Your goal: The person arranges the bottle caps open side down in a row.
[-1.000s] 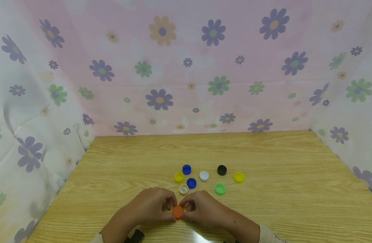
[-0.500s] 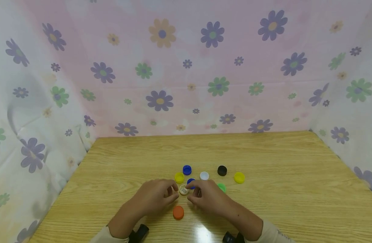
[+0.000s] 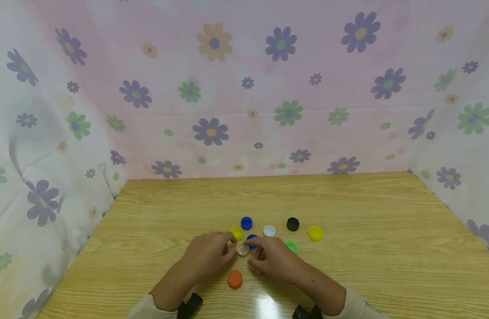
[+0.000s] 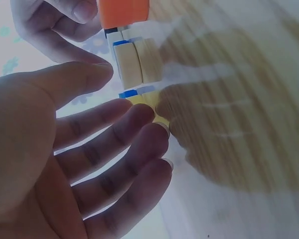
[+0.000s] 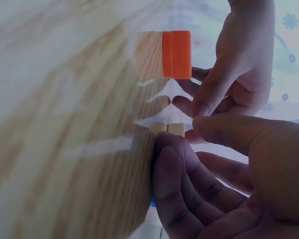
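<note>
A beige bottle cap [image 3: 242, 249] lies hollow side up between the two hands in the head view. My left hand [image 3: 209, 253] has its thumb and fingertips at the cap's left side, spread apart; in the left wrist view, the beige cap [image 4: 128, 64] sits beside the thumb, not pinched. On the other side my right hand [image 3: 275, 259] hovers with loosely bent fingers and a gap between thumb and forefinger, partly covering a blue cap [image 3: 252, 238]. Nearer the person, an orange cap [image 3: 235, 279] lies top up, apart from both hands.
Beyond the hands lie a yellow cap [image 3: 236, 232], another blue cap [image 3: 246, 223], a white cap [image 3: 269, 231], a black cap [image 3: 293, 224], a second yellow cap [image 3: 315, 233] and a partly hidden green cap [image 3: 292, 246]. Flowered cloth [image 3: 260, 97] encloses the wooden table [image 3: 368, 212].
Both hands have let go of the orange cap, which stays in place, and moved forward to the beige cap. Over the last half second the left fingertips came closer to it.
</note>
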`<state>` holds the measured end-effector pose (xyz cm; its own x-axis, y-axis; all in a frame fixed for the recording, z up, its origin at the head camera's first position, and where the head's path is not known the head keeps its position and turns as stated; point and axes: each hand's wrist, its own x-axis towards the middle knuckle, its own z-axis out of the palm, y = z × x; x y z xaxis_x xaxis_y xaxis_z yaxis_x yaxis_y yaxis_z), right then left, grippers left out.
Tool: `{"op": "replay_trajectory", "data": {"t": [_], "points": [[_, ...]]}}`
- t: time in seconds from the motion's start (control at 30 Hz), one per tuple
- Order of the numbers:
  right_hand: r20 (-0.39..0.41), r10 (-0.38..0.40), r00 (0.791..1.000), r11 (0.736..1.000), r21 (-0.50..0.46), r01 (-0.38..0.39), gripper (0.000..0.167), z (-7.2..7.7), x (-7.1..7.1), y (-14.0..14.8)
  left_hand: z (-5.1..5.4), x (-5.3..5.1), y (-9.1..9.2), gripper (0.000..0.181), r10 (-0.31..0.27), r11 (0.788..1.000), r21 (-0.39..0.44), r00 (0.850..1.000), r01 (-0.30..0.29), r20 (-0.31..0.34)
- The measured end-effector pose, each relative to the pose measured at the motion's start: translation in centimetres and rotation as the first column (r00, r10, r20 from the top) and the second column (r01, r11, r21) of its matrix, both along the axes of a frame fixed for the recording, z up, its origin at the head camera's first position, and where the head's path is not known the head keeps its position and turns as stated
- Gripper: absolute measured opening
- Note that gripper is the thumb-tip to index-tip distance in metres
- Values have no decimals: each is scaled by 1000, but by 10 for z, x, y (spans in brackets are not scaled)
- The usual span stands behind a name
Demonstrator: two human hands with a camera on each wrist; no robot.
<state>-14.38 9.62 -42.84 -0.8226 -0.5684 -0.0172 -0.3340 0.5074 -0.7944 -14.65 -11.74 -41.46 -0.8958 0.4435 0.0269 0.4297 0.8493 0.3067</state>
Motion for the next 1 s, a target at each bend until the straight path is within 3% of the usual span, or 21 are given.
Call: {"op": "replay_trajectory", "data": {"t": [0.23,0.73,1.0], "points": [[-3,10,1000,1000,-1,-10,46,-1,0,0,-2,0,0,33,-26,1000,-1,999,26,-19],[-60,0,998,1000,25,2,31,-2,0,-3,-8,0,2,29,-66,998,24,997,66,28],[-43,6,999,1000,17,-6,30,-2,0,-3,-6,1,3,27,-87,996,32,996,87,22]]}}
